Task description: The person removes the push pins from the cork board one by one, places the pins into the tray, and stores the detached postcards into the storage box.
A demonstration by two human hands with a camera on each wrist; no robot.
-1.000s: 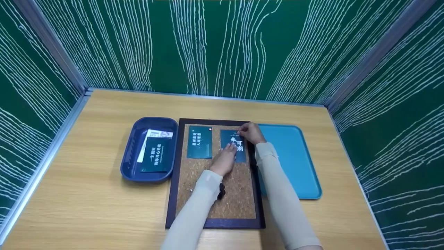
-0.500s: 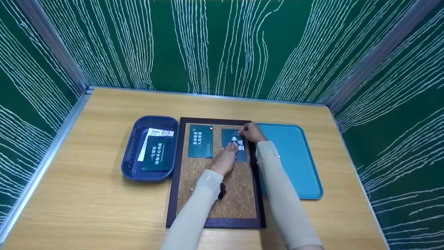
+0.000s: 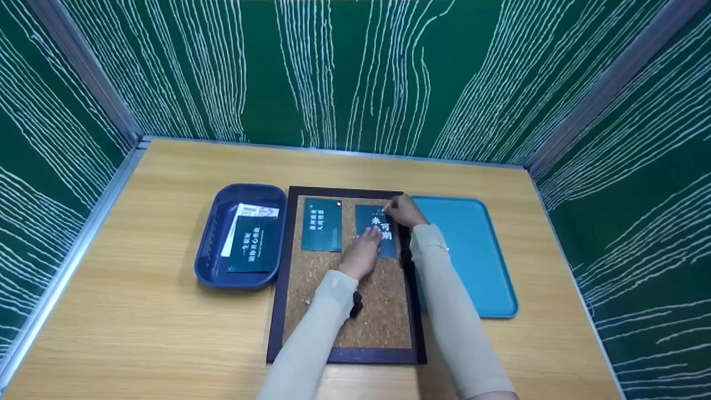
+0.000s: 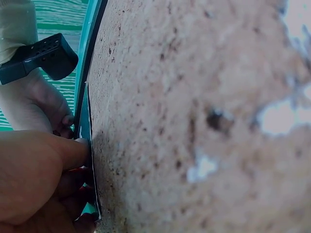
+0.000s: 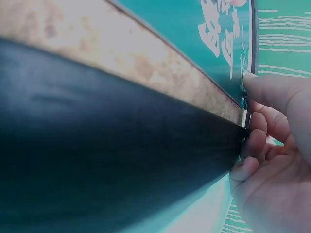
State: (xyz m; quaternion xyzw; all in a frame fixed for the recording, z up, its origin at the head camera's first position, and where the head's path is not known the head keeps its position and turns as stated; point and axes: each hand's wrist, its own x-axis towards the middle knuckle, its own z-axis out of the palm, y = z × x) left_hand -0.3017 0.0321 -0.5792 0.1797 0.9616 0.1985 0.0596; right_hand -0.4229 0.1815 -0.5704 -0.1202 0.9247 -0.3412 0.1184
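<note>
My left hand (image 3: 360, 256) lies with its fingers extended over a dark green card (image 3: 366, 215) printed with white characters, holding it against the cork board (image 3: 333, 300). At the upper right corner of that card, my right hand (image 3: 405, 211) pinches a small clear push pin (image 5: 244, 102) between thumb and fingers, most of it hidden by them. Its other fingers curl at the board's dark frame in the right wrist view. Left of it, a second green card (image 3: 322, 225) is on the board, with a pin (image 3: 339, 204) at its upper right corner.
To the left stands a blue basin (image 3: 203, 261) with a green card (image 3: 251, 244) and white printed cards inside. A flat turquoise tray (image 3: 472, 250) lies on the right, partly behind the right forearm. Small clear pins (image 3: 308, 301) dot the lower left cork. Green patterned panels enclose the table.
</note>
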